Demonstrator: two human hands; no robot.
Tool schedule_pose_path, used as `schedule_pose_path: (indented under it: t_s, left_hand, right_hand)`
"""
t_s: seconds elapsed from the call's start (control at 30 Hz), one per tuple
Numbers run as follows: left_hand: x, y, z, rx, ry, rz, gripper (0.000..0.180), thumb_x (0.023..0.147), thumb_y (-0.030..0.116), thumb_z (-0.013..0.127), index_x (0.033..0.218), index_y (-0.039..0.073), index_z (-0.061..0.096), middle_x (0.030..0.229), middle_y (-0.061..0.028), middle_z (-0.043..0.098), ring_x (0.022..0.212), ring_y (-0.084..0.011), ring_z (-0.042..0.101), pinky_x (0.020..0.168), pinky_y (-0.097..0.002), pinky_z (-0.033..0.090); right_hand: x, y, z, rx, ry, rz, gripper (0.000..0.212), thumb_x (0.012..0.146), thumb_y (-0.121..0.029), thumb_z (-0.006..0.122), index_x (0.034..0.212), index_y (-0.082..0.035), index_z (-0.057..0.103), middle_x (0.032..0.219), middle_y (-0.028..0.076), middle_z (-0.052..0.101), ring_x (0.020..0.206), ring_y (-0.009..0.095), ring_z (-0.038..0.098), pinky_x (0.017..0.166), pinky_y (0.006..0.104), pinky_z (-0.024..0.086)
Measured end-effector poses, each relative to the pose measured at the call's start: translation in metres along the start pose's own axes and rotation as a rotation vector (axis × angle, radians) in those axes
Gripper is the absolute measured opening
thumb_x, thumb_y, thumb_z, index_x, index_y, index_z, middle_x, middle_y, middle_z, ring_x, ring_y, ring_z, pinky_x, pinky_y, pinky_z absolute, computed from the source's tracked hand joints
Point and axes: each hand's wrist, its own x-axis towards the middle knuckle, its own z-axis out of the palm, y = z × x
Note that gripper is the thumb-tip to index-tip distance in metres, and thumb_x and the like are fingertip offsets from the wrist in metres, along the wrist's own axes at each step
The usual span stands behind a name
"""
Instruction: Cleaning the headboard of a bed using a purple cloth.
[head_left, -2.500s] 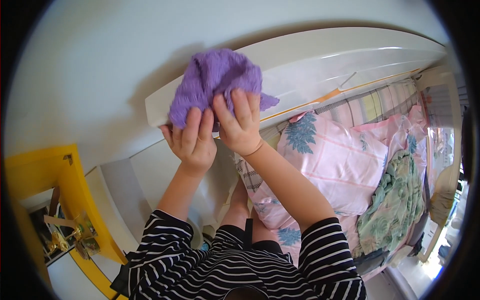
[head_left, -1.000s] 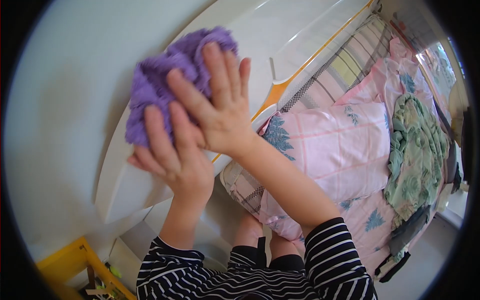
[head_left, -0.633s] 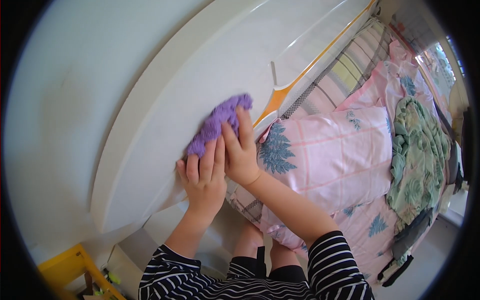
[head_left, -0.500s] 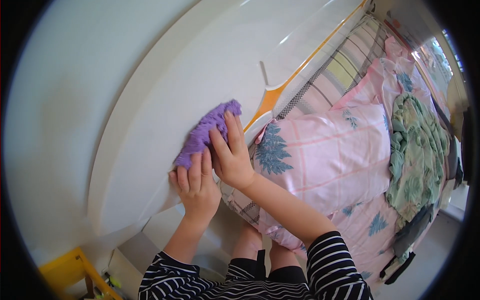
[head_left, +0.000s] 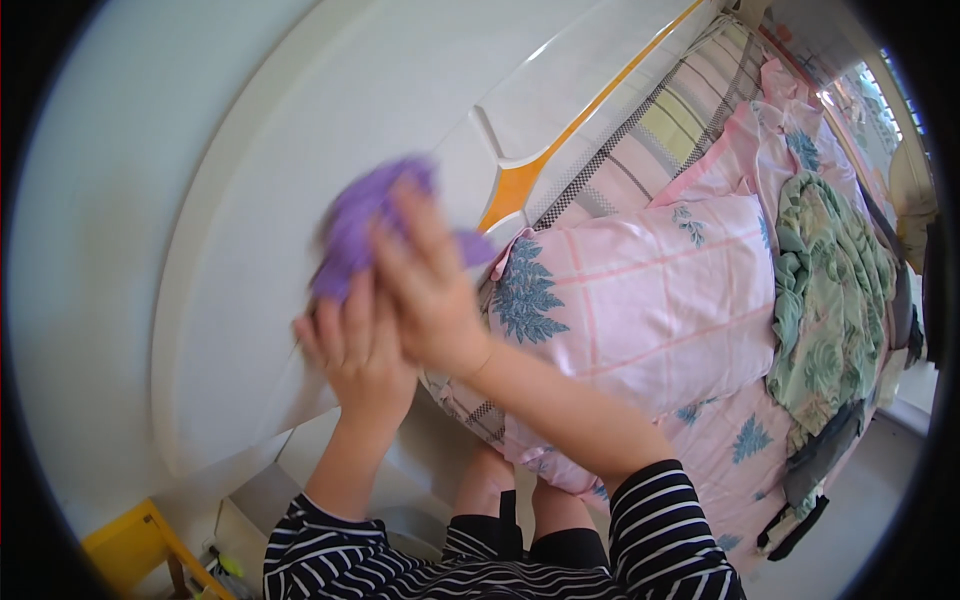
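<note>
Head view: a yellow frame (head_left: 125,548) shows at far left; next, a person's left hand (head_left: 362,350) and right hand (head_left: 432,300) lay fingers over a purple cloth (head_left: 362,222) before a white headboard (head_left: 400,85), blur hiding whether either grip is clamped. Farther right, a pink pillow (head_left: 650,290) and rumpled green cloth (head_left: 835,300) lie on the bed (head_left: 690,475).

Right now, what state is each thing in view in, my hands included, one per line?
Purple cloth: bunched, motion-blurred, against or just off the headboard
Left hand: fingers extended at the cloth's lower edge
Right hand: fingers over the cloth, blurred
Headboard: standing along the wall
Pink pillow: lying down, lightly creased
Pink sheet: spread out, wrinkled
Green fabric: crumpled on the bed
</note>
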Motion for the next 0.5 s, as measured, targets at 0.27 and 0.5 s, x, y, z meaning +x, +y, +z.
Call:
schedule_pose_path:
  t_s: [0.27, 0.5]
  left_hand:
    - [-0.091, -0.027, -0.011, 0.076, -0.031, -0.360, 0.063, 0.098, 0.037, 0.049, 0.146, 0.001, 0.033, 0.148, -0.0268, 0.031, 0.140, -0.0450, 0.024, 0.113, -0.0608, 0.009]
    - [0.000, 0.015, 0.040, 0.179, 0.130, -0.169, 0.055, 0.093, 0.023, 0.054, 0.144, 0.006, 0.042, 0.147, -0.0192, 0.035, 0.131, -0.0447, 0.033, 0.109, -0.0617, 0.020]
  right_hand:
    - [-0.028, -0.021, 0.022, 0.021, -0.325, -0.344, 0.044, 0.083, -0.019, 0.060, 0.128, -0.014, 0.059, 0.142, 0.007, 0.049, 0.121, 0.029, 0.052, 0.105, 0.0474, 0.038]
    - [0.008, 0.032, -0.014, -0.343, -0.120, -0.076, 0.058, 0.077, -0.027, 0.061, 0.135, -0.020, 0.055, 0.149, 0.013, 0.042, 0.132, 0.033, 0.044, 0.110, 0.0576, 0.025]
